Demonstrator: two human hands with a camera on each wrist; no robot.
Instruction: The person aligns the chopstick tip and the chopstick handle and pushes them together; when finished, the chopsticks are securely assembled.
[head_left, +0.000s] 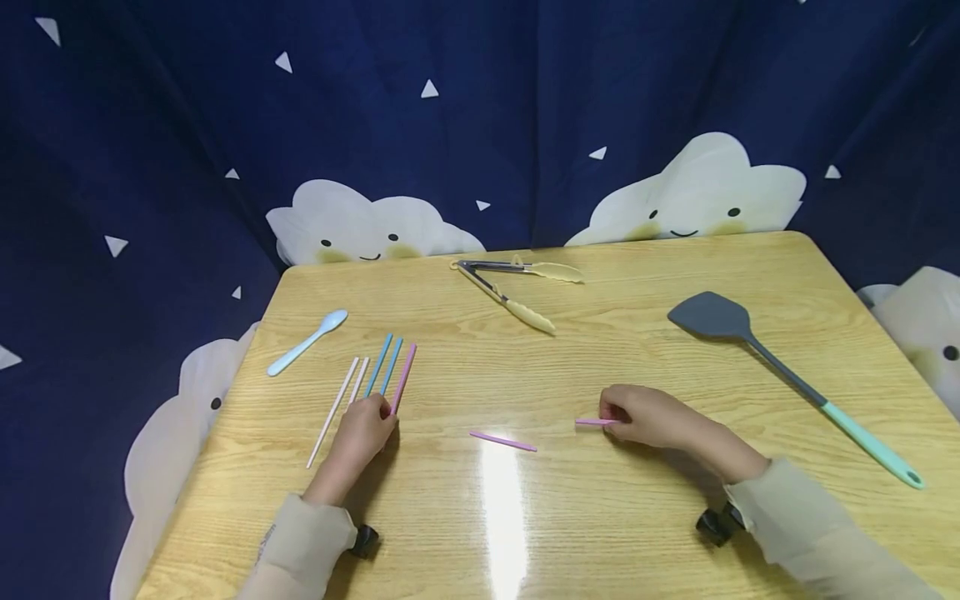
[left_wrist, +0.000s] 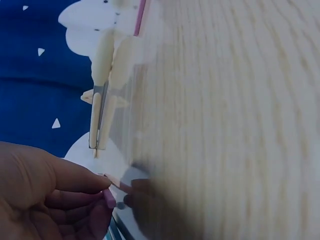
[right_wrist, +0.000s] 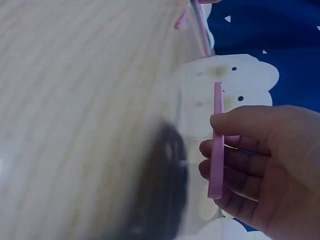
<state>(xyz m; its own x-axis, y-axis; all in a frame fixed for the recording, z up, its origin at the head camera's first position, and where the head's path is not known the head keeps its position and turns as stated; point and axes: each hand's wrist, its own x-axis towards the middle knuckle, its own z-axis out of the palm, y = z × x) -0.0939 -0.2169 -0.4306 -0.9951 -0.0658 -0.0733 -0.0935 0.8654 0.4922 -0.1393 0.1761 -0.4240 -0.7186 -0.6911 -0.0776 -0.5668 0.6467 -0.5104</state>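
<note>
In the head view my left hand (head_left: 366,427) pinches the near end of a pink stick (head_left: 404,377) lying at the right of a row. Two blue sticks (head_left: 379,365) and two pale sticks (head_left: 334,408) lie beside it, their near parts partly hidden by that hand. The left wrist view shows thumb and forefinger at the pink end (left_wrist: 109,198). My right hand (head_left: 647,417) holds another pink stick (right_wrist: 217,160) between thumb and fingers, just over the table. Between the hands, a short pink stick (head_left: 502,442) lies on the wood.
Opened tongs (head_left: 487,289) with cream tips lie at the back of the wooden table (head_left: 570,517). A light blue spoon (head_left: 306,343) is at the left. A grey spatula (head_left: 783,367) with a mint handle lies at the right. A dark blue curtain (head_left: 517,125) hangs behind.
</note>
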